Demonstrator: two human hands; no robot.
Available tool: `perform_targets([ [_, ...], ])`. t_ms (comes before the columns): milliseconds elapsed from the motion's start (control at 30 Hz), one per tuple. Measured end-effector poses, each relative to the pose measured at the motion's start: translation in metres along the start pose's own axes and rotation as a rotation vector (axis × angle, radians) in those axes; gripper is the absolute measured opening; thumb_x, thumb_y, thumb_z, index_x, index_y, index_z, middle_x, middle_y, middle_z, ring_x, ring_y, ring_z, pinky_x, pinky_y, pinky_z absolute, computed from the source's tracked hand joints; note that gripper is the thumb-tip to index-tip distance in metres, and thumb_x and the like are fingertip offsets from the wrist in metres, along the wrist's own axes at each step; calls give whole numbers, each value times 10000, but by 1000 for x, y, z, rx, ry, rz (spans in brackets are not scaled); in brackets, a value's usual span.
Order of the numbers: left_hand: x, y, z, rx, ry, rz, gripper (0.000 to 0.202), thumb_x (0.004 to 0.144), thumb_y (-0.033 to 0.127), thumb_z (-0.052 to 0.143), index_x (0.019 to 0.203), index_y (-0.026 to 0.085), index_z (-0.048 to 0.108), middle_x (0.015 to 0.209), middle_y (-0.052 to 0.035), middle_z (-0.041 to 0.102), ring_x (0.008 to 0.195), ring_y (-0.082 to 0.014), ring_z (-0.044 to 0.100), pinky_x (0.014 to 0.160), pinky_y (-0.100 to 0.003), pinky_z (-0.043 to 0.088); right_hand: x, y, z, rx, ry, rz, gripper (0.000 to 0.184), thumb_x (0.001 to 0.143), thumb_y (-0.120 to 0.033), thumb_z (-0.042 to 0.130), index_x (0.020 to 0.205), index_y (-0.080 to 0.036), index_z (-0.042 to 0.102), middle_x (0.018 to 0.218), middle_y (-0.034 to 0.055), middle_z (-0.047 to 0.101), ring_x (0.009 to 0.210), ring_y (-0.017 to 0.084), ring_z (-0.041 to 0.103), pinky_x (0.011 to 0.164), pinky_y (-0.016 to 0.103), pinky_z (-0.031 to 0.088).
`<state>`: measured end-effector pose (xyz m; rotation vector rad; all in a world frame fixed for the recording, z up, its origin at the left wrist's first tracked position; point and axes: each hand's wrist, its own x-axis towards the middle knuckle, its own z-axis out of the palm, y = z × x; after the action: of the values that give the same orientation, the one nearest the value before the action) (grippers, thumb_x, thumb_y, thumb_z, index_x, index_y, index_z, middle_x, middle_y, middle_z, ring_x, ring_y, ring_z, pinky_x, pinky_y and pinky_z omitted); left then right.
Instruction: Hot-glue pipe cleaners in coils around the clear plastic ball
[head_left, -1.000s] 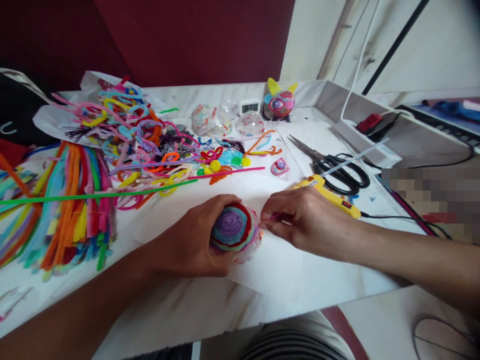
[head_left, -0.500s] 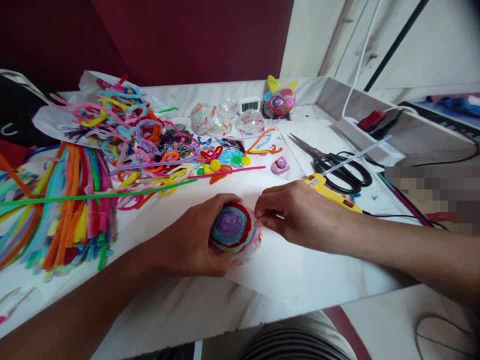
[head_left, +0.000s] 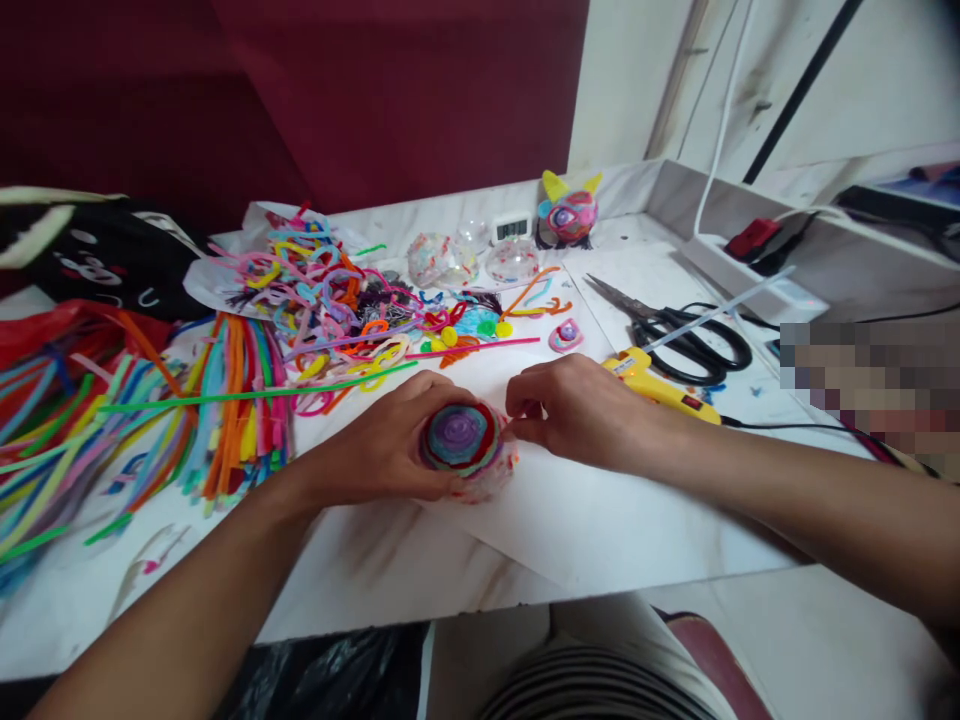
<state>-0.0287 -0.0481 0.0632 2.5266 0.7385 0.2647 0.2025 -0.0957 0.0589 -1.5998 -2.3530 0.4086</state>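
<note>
Two hands on a striped ball (head_left: 459,440): left hand (head_left: 382,452) clasping it, right hand (head_left: 586,415) pinching its edge; clock (head_left: 512,227) digits illegible.

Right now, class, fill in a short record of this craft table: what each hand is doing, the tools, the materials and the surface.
Left hand: grips the spiral-wrapped ball
Right hand: fingertips pinched at the ball's right edge
Tools: yellow glue gun and black scissors, lying beyond the right hand
Materials: pipe cleaners heaped at left
Surface: white paper sheet on the table
</note>
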Motion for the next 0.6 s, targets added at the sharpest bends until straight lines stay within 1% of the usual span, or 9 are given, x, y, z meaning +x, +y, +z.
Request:
perform_targets([
  [100,2,-3,-2,-10,-16,10,523,686,315,780,1178,278,606,1185,-21,637,1107,-253,592,967,-392,487,-3,-1,1,-25,46,-13,129,819,-321,709,846,-198,738,791,47,743,687,178,609,550,273,296],
  [200,5,-7,-5,-84,-37,-37,612,647,235,757,1226,236,561,1250,-54,626,1147,-260,597,995,-401,485,-7,-3,2,-49,71,-32,120,827,-302,681,822,-194,733,772,54,739,668,182,602,537,280,256],
  [267,6,-6,-9,-124,-99,-52,610,673,242,741,1251,228,544,1287,-64,621,1179,-263,595,1015,-405,481,-10,-5,3,-53,74,-45,108,832,-273,659,813,-195,730,769,52,737,662,176,599,539,282,249],
  [333,5,2,-10,-111,-140,-61,581,723,268,729,1270,252,536,1309,-46,622,1193,-257,595,1018,-399,481,-12,-5,5,-47,73,-50,112,838,-269,644,810,-196,724,776,46,737,660,168,597,540,282,249],
  [400,3,14,-8,-77,-134,-108,578,768,325,724,1302,287,507,1315,-26,627,1185,-255,603,986,-387,497,-13,-5,7,-34,73,-50,126,850,-284,633,813,-198,718,788,37,737,661,161,596,543,282,252],
  [433,2,20,-5,-66,-113,-131,574,775,372,732,1296,296,503,1295,-21,635,1151,-253,619,945,-374,515,-13,-5,8,-27,72,-48,131,854,-289,630,814,-198,716,792,34,737,660,159,595,545,282,253],
  [500,0,30,5,-37,-1,-183,547,809,441,713,1287,297,488,1206,-14,664,1044,-231,653,866,-353,533,-13,-5,9,-15,67,-45,139,860,-292,626,815,-195,715,799,35,738,662,160,596,549,283,255],
  [533,-1,32,10,-30,34,-195,540,816,468,703,1276,285,487,1199,-23,662,1032,-233,654,859,-358,533,-13,-5,9,-10,62,-44,137,860,-284,624,816,-192,715,797,39,738,664,161,596,550,283,256],
  [600,-2,33,19,-7,101,-205,544,811,483,700,1254,253,484,1244,-58,639,1098,-258,630,931,-398,508,-12,-4,9,0,44,-44,130,862,-262,620,816,-187,717,792,46,738,669,164,598,553,283,260],
])
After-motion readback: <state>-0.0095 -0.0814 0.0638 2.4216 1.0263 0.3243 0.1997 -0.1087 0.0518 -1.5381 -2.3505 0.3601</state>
